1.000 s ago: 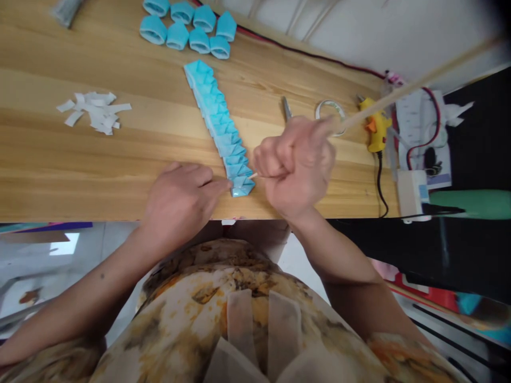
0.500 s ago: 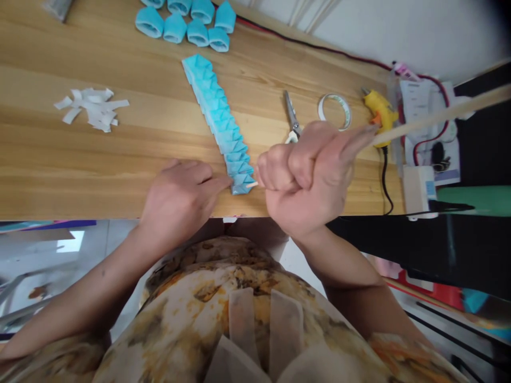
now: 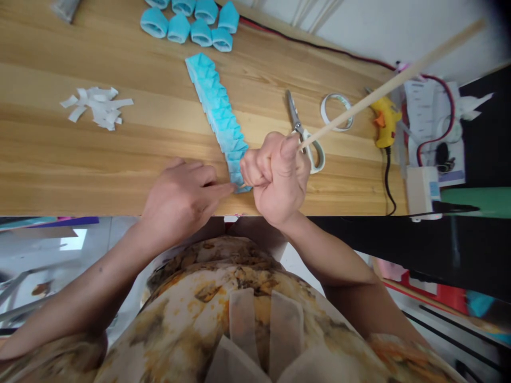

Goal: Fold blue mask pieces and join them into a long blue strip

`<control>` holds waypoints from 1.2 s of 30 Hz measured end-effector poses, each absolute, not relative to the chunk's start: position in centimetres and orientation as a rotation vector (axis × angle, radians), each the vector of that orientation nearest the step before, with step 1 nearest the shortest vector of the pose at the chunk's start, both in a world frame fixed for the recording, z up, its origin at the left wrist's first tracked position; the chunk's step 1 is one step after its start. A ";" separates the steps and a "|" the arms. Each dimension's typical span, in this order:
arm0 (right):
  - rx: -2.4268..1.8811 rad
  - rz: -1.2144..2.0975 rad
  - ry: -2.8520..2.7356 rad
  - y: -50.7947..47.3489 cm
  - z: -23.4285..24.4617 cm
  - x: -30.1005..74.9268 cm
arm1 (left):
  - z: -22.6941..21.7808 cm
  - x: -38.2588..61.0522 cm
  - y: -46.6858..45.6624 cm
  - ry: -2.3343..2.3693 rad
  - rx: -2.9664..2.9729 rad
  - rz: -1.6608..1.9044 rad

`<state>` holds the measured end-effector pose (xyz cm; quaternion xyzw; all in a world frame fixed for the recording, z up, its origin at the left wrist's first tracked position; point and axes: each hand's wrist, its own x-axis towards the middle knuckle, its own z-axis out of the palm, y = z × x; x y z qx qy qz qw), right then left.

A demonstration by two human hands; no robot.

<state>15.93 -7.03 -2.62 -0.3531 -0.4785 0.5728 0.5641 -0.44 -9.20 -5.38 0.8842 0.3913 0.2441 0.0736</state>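
Observation:
A long strip of folded blue paper pieces (image 3: 217, 106) lies slantwise on the wooden table (image 3: 80, 154). My left hand (image 3: 183, 199) rests at the strip's near end, fingertips pressed on it. My right hand (image 3: 275, 178) is a fist wrapped round a long thin wooden stick (image 3: 383, 88). The stick's lower tip meets the strip's near end and is hidden by my fingers; its upper end points up and right.
Several blue paper rolls (image 3: 191, 24) sit at the table's far edge. White paper scraps (image 3: 98, 106) lie at the left. Scissors (image 3: 303, 130), a tape ring (image 3: 337, 111), a yellow glue gun (image 3: 384, 122) and a power strip (image 3: 429, 127) lie to the right.
My right hand has moved left and down onto the strip's near end, and the stick's free end has swung upward. My left hand has stayed put.

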 end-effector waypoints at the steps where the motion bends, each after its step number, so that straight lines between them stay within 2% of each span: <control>1: -0.824 1.346 -1.123 -7.0 -2.5 15.9 | -5.4 -0.3 -9.2 1.199 2.670 0.717; 7: -0.904 1.276 -1.122 -6.6 -0.4 17.0 | -5.5 -0.1 -9.2 1.223 2.664 0.685; 10: -0.992 1.235 -1.174 -6.3 -1.0 17.2 | -5.5 -0.2 -9.2 1.208 2.660 0.702; 14: -0.845 1.294 -1.184 -6.1 -2.5 16.6 | -5.5 -0.2 -9.2 1.203 2.647 0.725; 21: -0.790 1.312 -1.039 -6.0 0.5 15.9 | -5.5 -0.2 -9.1 1.197 2.662 0.693; 28: -0.644 1.295 -1.213 -6.0 -4.1 16.2 | -5.7 -0.5 -9.1 1.137 2.654 0.830; 32: -0.795 1.255 -1.224 -5.8 -4.5 16.1 | -5.7 -0.9 -9.2 1.141 2.538 0.792; 36: -0.765 1.239 -1.234 -5.8 -4.4 16.0 | -5.8 -0.7 -9.3 1.183 2.560 0.794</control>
